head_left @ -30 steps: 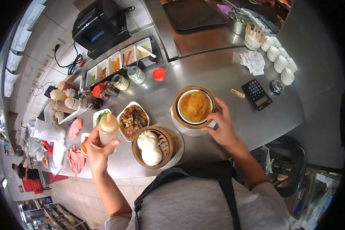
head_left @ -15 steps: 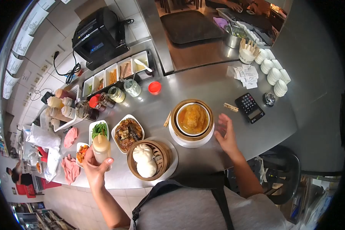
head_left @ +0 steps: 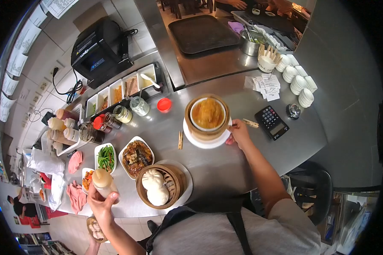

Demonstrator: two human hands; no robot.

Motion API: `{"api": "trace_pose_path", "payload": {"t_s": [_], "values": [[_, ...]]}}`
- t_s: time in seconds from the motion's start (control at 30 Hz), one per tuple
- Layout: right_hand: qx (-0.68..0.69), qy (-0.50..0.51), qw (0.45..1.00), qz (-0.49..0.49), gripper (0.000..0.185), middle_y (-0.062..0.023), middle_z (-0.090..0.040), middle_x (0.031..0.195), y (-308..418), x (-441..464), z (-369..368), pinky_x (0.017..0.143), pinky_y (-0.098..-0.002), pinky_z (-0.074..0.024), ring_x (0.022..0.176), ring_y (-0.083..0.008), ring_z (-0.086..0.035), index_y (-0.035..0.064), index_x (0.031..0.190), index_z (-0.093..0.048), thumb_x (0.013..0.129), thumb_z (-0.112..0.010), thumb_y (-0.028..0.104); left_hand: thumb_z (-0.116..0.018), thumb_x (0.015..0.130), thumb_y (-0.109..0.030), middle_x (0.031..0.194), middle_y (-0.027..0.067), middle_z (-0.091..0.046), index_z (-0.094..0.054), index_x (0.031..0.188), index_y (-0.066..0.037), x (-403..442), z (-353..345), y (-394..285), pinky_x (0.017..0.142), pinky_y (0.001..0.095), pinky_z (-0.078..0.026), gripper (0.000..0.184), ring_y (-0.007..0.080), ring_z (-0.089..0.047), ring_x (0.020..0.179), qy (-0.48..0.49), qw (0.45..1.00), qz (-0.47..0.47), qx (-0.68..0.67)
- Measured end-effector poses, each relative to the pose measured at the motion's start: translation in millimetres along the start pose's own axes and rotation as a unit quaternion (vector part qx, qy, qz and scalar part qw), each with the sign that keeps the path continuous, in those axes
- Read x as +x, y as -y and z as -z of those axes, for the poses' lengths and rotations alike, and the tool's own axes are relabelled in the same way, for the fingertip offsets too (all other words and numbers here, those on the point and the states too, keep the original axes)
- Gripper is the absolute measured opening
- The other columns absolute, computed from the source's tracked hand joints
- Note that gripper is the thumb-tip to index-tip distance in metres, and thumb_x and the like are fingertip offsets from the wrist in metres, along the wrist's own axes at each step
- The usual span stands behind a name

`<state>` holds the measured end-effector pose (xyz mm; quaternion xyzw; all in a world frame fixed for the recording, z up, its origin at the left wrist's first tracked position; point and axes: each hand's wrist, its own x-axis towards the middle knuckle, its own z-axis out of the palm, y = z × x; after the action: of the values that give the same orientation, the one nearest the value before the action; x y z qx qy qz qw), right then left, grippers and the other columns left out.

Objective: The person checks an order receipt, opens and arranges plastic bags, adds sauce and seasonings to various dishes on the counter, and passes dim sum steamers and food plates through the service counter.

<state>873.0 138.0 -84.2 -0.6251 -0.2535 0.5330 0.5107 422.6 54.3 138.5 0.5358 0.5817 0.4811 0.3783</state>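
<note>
My left hand (head_left: 103, 203) is closed round a squeeze bottle (head_left: 104, 182) with a pale tip, held upright over the counter's near edge. With fingers closed on its rim, my right hand (head_left: 238, 131) grips the white plate (head_left: 206, 143) from the right. On that plate stands a bamboo steamer (head_left: 189, 114) holding a white bowl of orange-brown food (head_left: 207, 113). Between my hands, another bamboo steamer (head_left: 179, 183) with two white buns (head_left: 157, 195) sits on a second plate. Beside it are dishes of dark glazed food (head_left: 136, 157) and green vegetables (head_left: 106, 158).
Jars (head_left: 122, 114), a red lid (head_left: 164, 105) and sauce bottles (head_left: 70, 134) stand at the back left. A calculator (head_left: 271, 122), bell (head_left: 292, 111) and receipts (head_left: 267, 87) lie right. At bottom left, another person's hand (head_left: 92, 246) holds a steamer (head_left: 90, 225).
My right hand has closed on the plate, and the plate with its steamer has moved away from me. Another person's hand with a steamer has appeared at bottom left. The bottle stays in my left hand.
</note>
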Motion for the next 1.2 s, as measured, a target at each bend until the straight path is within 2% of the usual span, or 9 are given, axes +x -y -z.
{"api": "trace_pose_path", "payload": {"t_s": [0.2, 0.3, 0.5, 0.67, 0.77, 0.83, 0.97, 1.1, 1.2], "values": [[0.103, -0.075, 0.992, 0.001, 0.019, -0.0225, -0.059, 0.09, 20, 65, -24, 0.05, -0.0415, -0.062, 0.06, -0.0329, -0.068, -0.0042, 0.109, -0.037, 0.095, -0.048, 0.001, -0.087, 0.065, -0.024, 0.107, 0.0096, -0.065, -0.055, 0.123, 0.005, -13, 9, 0, 0.087, 0.0305, -0.046, 0.072, 0.0183, -0.061, 0.097, -0.066, 0.998, -0.017, -0.009], [0.166, -0.099, 0.981, 0.032, 0.025, -0.0255, -0.058, 0.089, 36, 100, -39, 0.058, -0.044, -0.0633, 0.067, -0.037, -0.069, -0.0051, 0.113, -0.033, 0.095, -0.048, 0.001, -0.087, 0.065, -0.023, 0.109, 0.0113, -0.064, -0.053, 0.126, 0.005, -23, 13, -2, 0.09, 0.0334, -0.047, 0.075, 0.0211, -0.062, 0.101, -0.111, 0.993, -0.039, -0.019], [0.214, -0.151, 0.963, 0.061, 0.025, -0.0297, -0.06, 0.102, 78, 161, -55, 0.061, -0.0441, -0.064, 0.073, -0.0402, -0.069, -0.007, 0.118, -0.04, 0.094, -0.045, -0.005, -0.087, 0.066, -0.021, 0.118, 0.0163, -0.061, -0.046, 0.132, 0.006, -42, 34, 5, 0.097, 0.0389, -0.046, 0.083, 0.0261, -0.061, 0.108, -0.171, 0.985, -0.028, -0.021], [0.222, -0.082, 0.967, 0.09, 0.03, -0.0209, -0.06, 0.113, 75, 218, -40, 0.078, -0.0426, -0.0617, 0.089, -0.034, -0.068, -0.0062, 0.121, -0.046, 0.093, -0.053, 0.0, -0.087, 0.066, -0.036, 0.113, 0.0116, -0.062, -0.052, 0.125, 0.005, -55, 35, -4, 0.092, 0.0348, -0.047, 0.081, 0.0217, -0.061, 0.102, -0.225, 0.974, -0.021, 0.02], [0.278, -0.031, 0.945, 0.171, 0.04, -0.0109, -0.062, 0.117, 63, 224, -46, 0.092, -0.0357, -0.0542, 0.102, -0.0231, -0.064, 0.0032, 0.129, -0.049, 0.092, -0.063, 0.01, -0.087, 0.065, -0.026, 0.112, 0.0117, -0.064, -0.053, 0.124, 0.006, -61, 40, -2, 0.092, 0.0338, -0.047, 0.075, 0.0208, -0.062, 0.1, -0.243, 0.97, 0.001, -0.015], [0.298, -0.021, 0.928, 0.222, 0.056, -0.0109, -0.057, 0.124, 43, 226, -49, 0.098, -0.0372, -0.0497, 0.113, -0.0219, -0.058, 0.0044, 0.14, -0.036, 0.091, -0.063, 0.006, -0.086, 0.066, -0.022, 0.106, 0.0098, -0.066, -0.056, 0.122, 0.006, -59, 42, -1, 0.089, 0.0317, -0.049, 0.069, 0.0189, -0.064, 0.094, -0.229, 0.972, -0.012, -0.044], [0.091, -0.092, 0.936, 0.326, 0.055, -0.008, -0.054, 0.114, -9, 206, -58, 0.088, -0.0296, -0.0516, 0.1, -0.0179, -0.055, 0.0087, 0.14, -0.037, 0.09, -0.054, -0.007, -0.086, 0.066, -0.013, 0.109, 0.0113, -0.067, -0.055, 0.124, 0.006, -47, 34, -8, 0.091, 0.0308, -0.048, 0.069, 0.018, -0.064, 0.1, -0.218, 0.97, -0.033, -0.099], [-0.096, -0.067, 0.934, 0.338, 0.045, -0.0094, -0.055, 0.114, 5, 143, -81, 0.086, -0.032, -0.0492, 0.097, -0.0166, -0.056, 0.006, 0.13, -0.045, 0.089, -0.06, 0.002, -0.087, 0.059, -0.017, 0.099, 0.0072, -0.066, -0.06, 0.114, 0.004, -44, 33, -5, 0.082, 0.0294, -0.049, 0.064, 0.0154, -0.063, 0.089, -0.24, 0.964, -0.04, -0.104], [-0.176, 0.094, 0.889, 0.411, 0.045, -0.0129, -0.056, 0.117, 51, 98, -114, 0.093, -0.0389, -0.0443, 0.102, -0.0233, -0.056, 0.0058, 0.127, -0.049, 0.086, -0.066, 0.009, -0.088, 0.06, -0.017, 0.099, 0.0063, -0.066, -0.059, 0.115, 0.004, -48, 36, -12, 0.082, 0.0293, -0.049, 0.066, 0.0151, -0.063, 0.089, -0.23, 0.966, -0.036, -0.116]]}}
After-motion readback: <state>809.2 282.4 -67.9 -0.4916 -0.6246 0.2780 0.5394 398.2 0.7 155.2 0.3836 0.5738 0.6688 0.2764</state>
